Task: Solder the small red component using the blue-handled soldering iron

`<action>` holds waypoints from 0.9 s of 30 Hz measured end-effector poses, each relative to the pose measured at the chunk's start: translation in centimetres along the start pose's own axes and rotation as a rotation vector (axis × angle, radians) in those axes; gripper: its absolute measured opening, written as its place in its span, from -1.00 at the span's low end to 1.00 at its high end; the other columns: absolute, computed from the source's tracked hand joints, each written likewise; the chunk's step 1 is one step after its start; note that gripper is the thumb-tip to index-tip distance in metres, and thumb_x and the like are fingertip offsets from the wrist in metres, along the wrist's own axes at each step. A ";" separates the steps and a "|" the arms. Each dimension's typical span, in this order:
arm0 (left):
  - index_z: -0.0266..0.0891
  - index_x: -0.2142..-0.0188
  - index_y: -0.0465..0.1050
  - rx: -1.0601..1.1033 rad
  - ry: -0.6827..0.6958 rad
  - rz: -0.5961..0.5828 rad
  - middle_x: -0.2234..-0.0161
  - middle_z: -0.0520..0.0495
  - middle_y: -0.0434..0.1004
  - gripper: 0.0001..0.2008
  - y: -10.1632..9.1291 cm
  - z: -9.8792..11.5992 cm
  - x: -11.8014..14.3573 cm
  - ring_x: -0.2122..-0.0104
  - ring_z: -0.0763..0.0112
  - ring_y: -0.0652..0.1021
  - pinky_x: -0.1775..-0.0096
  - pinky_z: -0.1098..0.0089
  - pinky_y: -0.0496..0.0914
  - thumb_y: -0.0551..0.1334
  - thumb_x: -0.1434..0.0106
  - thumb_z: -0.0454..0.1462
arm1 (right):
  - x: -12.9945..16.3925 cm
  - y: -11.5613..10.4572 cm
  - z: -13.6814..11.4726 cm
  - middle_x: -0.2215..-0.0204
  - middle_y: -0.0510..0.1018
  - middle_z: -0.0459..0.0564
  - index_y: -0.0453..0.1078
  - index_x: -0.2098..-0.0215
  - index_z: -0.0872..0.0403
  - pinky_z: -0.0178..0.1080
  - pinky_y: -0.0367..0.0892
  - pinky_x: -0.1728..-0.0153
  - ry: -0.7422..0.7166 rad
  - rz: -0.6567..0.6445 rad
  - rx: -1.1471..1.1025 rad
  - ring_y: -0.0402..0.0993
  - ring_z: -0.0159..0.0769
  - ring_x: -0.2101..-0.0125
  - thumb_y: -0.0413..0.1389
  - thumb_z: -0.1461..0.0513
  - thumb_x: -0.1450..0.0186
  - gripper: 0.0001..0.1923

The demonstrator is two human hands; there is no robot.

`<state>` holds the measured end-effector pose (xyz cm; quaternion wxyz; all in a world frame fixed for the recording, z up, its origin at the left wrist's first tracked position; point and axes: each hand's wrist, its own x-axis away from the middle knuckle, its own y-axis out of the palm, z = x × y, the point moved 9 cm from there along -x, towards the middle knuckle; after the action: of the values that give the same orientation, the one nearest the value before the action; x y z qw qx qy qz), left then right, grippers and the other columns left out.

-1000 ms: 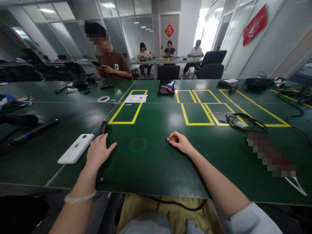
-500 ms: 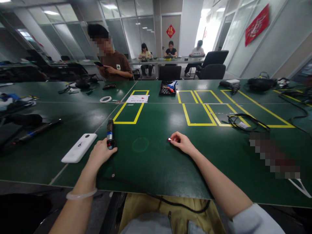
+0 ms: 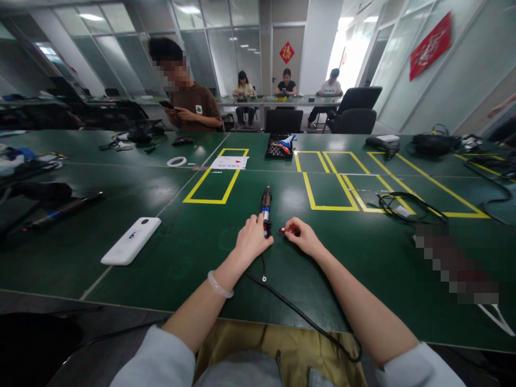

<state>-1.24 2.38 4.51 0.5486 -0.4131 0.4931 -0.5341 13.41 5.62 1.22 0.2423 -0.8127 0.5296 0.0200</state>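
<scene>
L hand [image 3: 253, 240] gripping soldering iron [image 3: 265, 204], R hand [image 3: 303, 237] pinching small red part [image 3: 282, 230]

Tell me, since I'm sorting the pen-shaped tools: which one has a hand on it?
The black corded tool with a blue band, gripped by the left hand at table centre. The other dark tool lies untouched, far left.
</scene>
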 end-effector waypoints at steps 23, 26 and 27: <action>-0.23 -0.17 0.12 0.032 0.084 0.053 0.04 -0.25 0.28 -0.39 0.9 3.3 -0.1 0.07 0.09 0.39 0.15 0.22 0.33 0.19 -0.17 -0.09 | -0.1 -0.3 -0.6 0.34 0.38 -0.05 0.43 0.34 0.06 -0.27 0.27 0.33 -0.067 0.021 0.145 0.31 -0.37 0.42 0.12 0.25 -0.22 -0.94; -0.24 -0.19 0.10 0.023 0.085 0.069 0.03 -0.27 0.28 -0.36 0.9 3.4 -0.1 0.05 0.08 0.38 0.11 0.21 0.30 0.17 -0.18 -0.03 | -0.1 -0.6 -0.8 0.36 0.42 -0.03 0.48 0.35 0.06 -0.26 0.28 0.33 -0.048 0.039 0.148 0.35 -0.34 0.41 0.11 0.20 -0.26 -0.87; -0.25 -0.19 0.10 0.020 0.084 0.074 0.02 -0.27 0.28 -0.34 0.9 3.4 -0.2 0.05 0.08 0.37 0.11 0.20 0.29 0.16 -0.19 -0.01 | 0.0 -0.7 -0.9 0.38 0.43 -0.03 0.49 0.36 0.06 -0.26 0.28 0.33 -0.045 0.043 0.156 0.36 -0.33 0.40 0.10 0.19 -0.27 -0.85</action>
<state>2.30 2.37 4.24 0.5507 -0.3663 0.5255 -0.5352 13.81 5.46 2.32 0.3162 -0.7791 0.5413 0.0022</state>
